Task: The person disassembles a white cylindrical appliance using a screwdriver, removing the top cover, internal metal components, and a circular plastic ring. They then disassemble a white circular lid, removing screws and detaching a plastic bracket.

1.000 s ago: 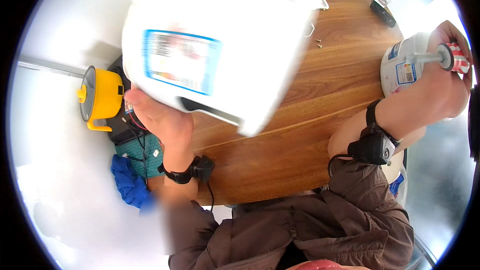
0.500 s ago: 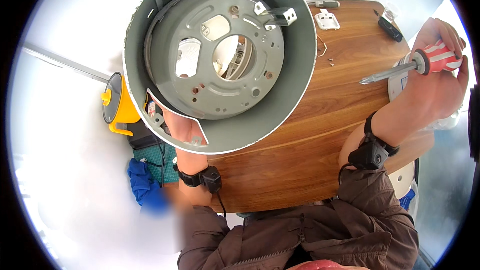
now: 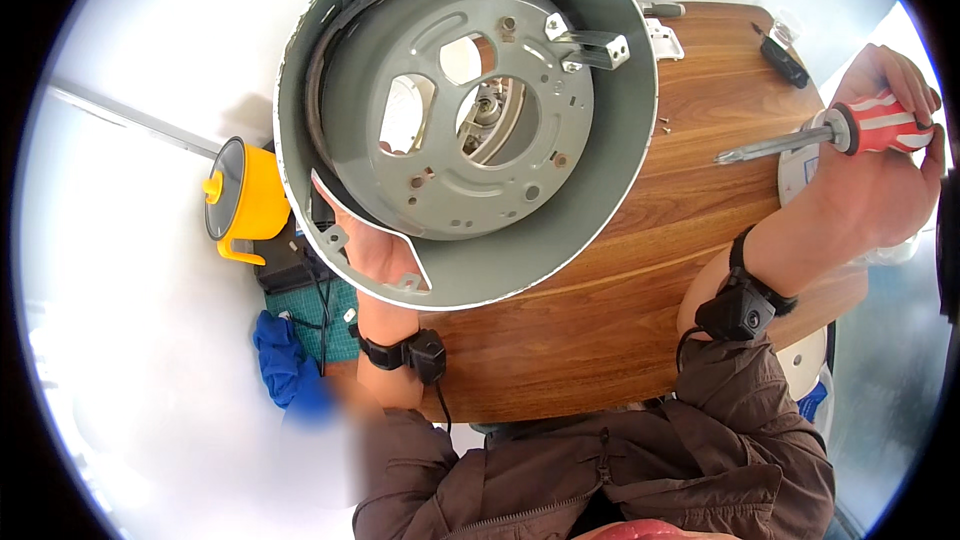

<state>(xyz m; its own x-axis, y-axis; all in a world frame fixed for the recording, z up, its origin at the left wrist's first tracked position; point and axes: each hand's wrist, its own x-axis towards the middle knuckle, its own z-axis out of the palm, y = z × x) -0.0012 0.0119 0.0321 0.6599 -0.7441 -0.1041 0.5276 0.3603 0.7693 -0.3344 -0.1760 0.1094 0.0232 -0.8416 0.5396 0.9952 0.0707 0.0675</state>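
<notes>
A large round grey metal housing (image 3: pixel 545 240) is held up above the left part of the table. Inside it sits a grey metal plate with several holes and a shiny bracket (image 3: pixel 597 48). My left hand (image 3: pixel 382 252) supports the housing from its lower left; the palm shows through a cutout in the wall, while the fingers are hidden behind the metal. Off to the right, my right hand (image 3: pixel 880 185) is closed around a screwdriver (image 3: pixel 878 126) with a red and white handle. Its shaft points left, well apart from the housing.
The wooden table (image 3: pixel 560 360) carries small screws (image 3: pixel 665 126), a white plastic part (image 3: pixel 665 40) and a black object (image 3: pixel 783 62). Left are a yellow pot (image 3: pixel 263 195), a green cutting mat (image 3: pixel 342 335) and a blue cloth (image 3: pixel 280 355). A white container (image 3: pixel 795 170) stands behind my right wrist.
The housing has shifted to the right and tilted slightly with my left hand, now partly covering the white plastic part. My right hand and the screwdriver have barely moved.
</notes>
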